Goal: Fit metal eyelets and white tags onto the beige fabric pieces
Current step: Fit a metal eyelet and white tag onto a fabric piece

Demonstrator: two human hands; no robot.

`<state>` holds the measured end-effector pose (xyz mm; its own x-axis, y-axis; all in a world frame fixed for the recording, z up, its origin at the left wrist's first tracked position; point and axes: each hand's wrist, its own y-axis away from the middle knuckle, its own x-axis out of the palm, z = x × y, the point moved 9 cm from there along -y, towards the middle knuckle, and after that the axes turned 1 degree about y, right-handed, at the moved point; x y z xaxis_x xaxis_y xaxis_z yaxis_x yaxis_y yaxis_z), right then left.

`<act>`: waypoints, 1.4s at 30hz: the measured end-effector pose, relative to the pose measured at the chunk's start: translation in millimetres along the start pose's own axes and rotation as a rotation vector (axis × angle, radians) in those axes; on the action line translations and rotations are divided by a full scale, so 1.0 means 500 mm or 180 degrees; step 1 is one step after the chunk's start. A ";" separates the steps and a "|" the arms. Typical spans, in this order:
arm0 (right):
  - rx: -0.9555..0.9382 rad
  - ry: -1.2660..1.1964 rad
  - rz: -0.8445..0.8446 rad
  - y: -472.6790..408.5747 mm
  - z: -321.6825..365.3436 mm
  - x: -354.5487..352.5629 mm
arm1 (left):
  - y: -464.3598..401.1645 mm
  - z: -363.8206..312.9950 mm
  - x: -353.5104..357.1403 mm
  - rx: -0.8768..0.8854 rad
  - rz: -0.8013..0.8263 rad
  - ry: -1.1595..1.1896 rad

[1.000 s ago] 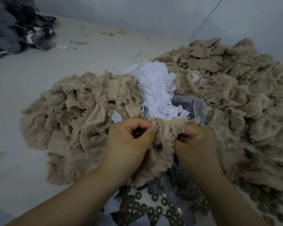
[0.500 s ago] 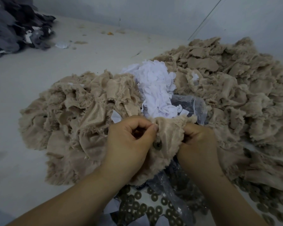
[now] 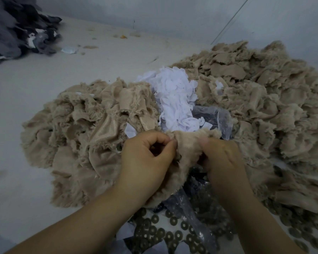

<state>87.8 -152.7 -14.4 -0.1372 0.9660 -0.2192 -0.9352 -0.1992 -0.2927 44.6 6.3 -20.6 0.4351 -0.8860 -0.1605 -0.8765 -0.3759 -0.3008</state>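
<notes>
A furry beige fabric piece (image 3: 186, 149) hangs between both hands at the centre. My left hand (image 3: 147, 156) pinches its left edge between thumb and curled fingers. My right hand (image 3: 222, 158) grips its right edge, thumb on top. A heap of white tags (image 3: 174, 96) lies just behind the piece. Dark metal eyelets (image 3: 162, 233) lie scattered on the table below my wrists. No eyelet shows on the held piece now.
A large pile of beige fabric pieces (image 3: 261, 99) fills the right side, and a second pile (image 3: 84, 132) lies to the left. A clear plastic bag (image 3: 215, 118) sits behind my right hand. Dark grey fabric scraps (image 3: 17, 28) are heaped at the far left.
The held piece has been folded and turned. The dark eyelet seen on its front half a second ago is hidden now. My right thumb has come up over the fabric's edge.
</notes>
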 end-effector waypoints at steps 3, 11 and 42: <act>0.0006 0.0206 0.0067 0.005 0.002 0.004 | 0.003 -0.005 0.007 0.0107 0.0101 -0.0126; 0.0254 0.0260 0.0061 0.000 -0.020 0.007 | 0.005 0.017 0.007 -0.0222 0.0039 0.0412; 0.0529 -0.0070 -0.0130 0.002 -0.053 -0.004 | 0.002 -0.012 0.013 0.0530 0.0126 -0.0270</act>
<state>96.0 -159.4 -38.8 -0.1035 0.9765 -0.1892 -0.9810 -0.1317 -0.1427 45.3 -1.5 -16.4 0.4228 -0.8705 -0.2519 -0.8501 -0.2847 -0.4430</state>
